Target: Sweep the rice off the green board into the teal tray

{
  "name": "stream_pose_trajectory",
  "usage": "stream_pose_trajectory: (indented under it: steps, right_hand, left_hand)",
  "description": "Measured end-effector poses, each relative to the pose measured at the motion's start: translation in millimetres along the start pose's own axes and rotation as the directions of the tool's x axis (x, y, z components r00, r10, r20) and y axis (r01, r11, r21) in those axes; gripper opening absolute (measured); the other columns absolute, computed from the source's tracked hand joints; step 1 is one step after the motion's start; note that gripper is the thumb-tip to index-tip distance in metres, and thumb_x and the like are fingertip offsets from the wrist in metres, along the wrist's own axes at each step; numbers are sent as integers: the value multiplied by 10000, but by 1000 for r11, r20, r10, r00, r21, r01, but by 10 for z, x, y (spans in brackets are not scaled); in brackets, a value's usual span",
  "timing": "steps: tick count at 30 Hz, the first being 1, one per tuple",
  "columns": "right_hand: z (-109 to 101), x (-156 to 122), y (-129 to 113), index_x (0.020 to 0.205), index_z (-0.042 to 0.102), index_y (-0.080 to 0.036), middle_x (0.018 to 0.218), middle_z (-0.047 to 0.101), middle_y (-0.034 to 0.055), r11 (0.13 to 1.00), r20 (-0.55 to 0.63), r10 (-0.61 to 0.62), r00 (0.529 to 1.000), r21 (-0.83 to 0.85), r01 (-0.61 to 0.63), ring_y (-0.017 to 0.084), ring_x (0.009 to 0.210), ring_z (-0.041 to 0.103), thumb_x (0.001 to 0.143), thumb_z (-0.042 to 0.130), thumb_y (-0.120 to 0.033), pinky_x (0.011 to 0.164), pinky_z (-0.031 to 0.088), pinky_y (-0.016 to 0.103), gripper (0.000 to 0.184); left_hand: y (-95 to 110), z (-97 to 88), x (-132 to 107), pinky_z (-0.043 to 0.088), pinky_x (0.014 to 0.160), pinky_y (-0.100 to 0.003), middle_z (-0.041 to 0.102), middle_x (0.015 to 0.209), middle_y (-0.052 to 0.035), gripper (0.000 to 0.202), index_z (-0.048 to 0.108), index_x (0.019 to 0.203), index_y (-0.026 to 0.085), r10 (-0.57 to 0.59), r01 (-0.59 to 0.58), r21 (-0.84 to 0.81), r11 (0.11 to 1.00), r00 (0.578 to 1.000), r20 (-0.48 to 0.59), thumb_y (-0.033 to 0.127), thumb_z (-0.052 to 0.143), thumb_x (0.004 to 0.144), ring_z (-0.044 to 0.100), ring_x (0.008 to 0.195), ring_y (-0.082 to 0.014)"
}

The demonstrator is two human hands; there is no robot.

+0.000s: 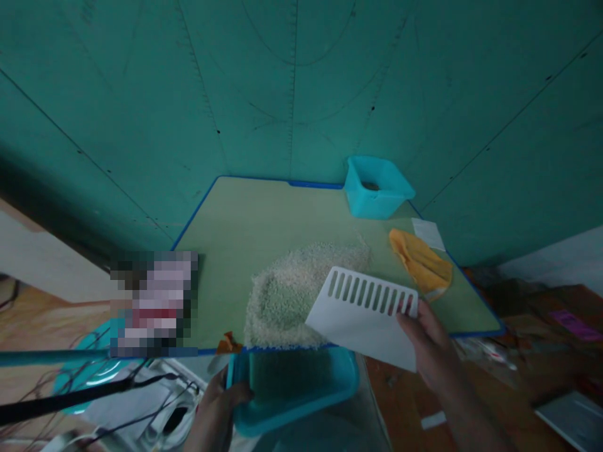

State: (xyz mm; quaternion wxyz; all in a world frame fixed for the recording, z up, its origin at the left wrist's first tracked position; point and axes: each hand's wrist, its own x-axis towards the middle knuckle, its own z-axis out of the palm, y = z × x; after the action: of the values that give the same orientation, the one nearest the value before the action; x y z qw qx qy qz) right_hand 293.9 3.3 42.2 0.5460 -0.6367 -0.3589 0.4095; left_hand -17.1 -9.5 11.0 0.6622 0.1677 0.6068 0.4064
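Note:
My right hand (428, 342) grips the right end of a flat white plastic panel with a row of slots (360, 333). The panel is tilted over the front part of a small table (235, 220). To its left, a spread heap of small pale granules (287, 295) reaches the table's front edge. Just below that edge, my left hand (219, 405) has its fingers over the left rim of a blue plastic bin (301, 411). The bin's inside is dark, so its contents cannot be made out.
A second blue bin (374, 204) stands at the table's back right, with a dark item inside. A yellow cloth (421, 260) and white paper (428, 233) lie at the right. Brown scrap (229, 342) sits by the front edge. A blurred-out object (157, 301) and cables are left.

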Motion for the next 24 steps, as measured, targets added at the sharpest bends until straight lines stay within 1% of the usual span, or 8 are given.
stream_pose_trajectory:
  steps: [3, 7, 12, 14, 16, 19, 21, 24]
  right_hand:
    - [37, -101, -35, 1018, 561, -279, 908, 685, 16, 1000, 20, 15, 1000, 25, -16, 244, 904, 639, 783, 601, -384, 772, 483, 340, 261]
    - [49, -133, -87, 1039, 550, -278, 888, 691, 12, 997, 41, 45, 998, 64, -48, 240, 875, 646, 791, 592, -387, 804, 470, 351, 274]
    - [20, 80, -92, 1009, 559, -261, 899, 680, 15, 997, -34, -16, 999, 69, 19, 233, 850, 640, 768, 626, -394, 784, 476, 342, 283]
    - [48, 182, -87, 998, 562, -256, 900, 678, 18, 996, -30, -41, 999, 78, 43, 235, 837, 642, 758, 634, -404, 779, 482, 353, 291]
    - [119, 248, -96, 985, 561, -252, 889, 680, 21, 995, -3, -50, 999, 80, 50, 236, 821, 646, 751, 634, -409, 772, 487, 359, 292]
    - [280, 263, -139, 971, 553, -244, 888, 683, 27, 997, 26, -57, 998, 54, 56, 230, 806, 648, 761, 610, -397, 742, 493, 340, 266]
    - [385, 237, -171, 970, 546, -240, 876, 680, 23, 997, 49, -60, 997, 40, 59, 217, 786, 645, 778, 583, -383, 719, 492, 319, 242]
    - [474, 185, -185, 989, 540, -240, 817, 662, 4, 997, 104, -60, 993, 48, 56, 193, 742, 633, 788, 568, -366, 686, 483, 290, 239]
  left_hand:
    - [8, 7, 1, 491, 528, -291, 679, 556, 36, 223, 636, 736, 195, -9, 10, -16, 1000, 999, 54, 121, 628, 525, 645, 553, -209]
    - [32, 45, 12, 480, 498, -285, 673, 526, 31, 235, 629, 707, 186, -30, 31, -15, 999, 999, 13, 126, 633, 480, 642, 525, -213]
    - [12, 22, 46, 498, 537, -304, 659, 508, 39, 208, 659, 730, 186, -20, 23, -37, 999, 996, 83, 121, 628, 535, 644, 509, -205]
    - [12, 10, 34, 496, 526, -302, 647, 490, 44, 217, 665, 730, 186, -14, 17, -33, 999, 995, 94, 115, 624, 529, 641, 505, -206]
    - [30, 10, -2, 475, 473, -287, 644, 485, 41, 230, 666, 720, 183, -2, 5, -29, 1000, 996, 90, 109, 617, 508, 637, 508, -215]
    - [70, 13, -69, 442, 414, -274, 636, 474, 42, 217, 660, 708, 182, 13, -11, -46, 999, 998, 56, 118, 617, 505, 628, 504, -219]
    - [93, 3, -100, 438, 421, -265, 621, 455, 53, 204, 654, 697, 189, 1, 1, -71, 997, 1000, 28, 115, 617, 510, 621, 489, -206]
    - [115, -21, -115, 446, 459, -256, 616, 457, 61, 200, 652, 688, 197, -14, 18, -100, 995, 999, 35, 107, 620, 512, 620, 490, -186]
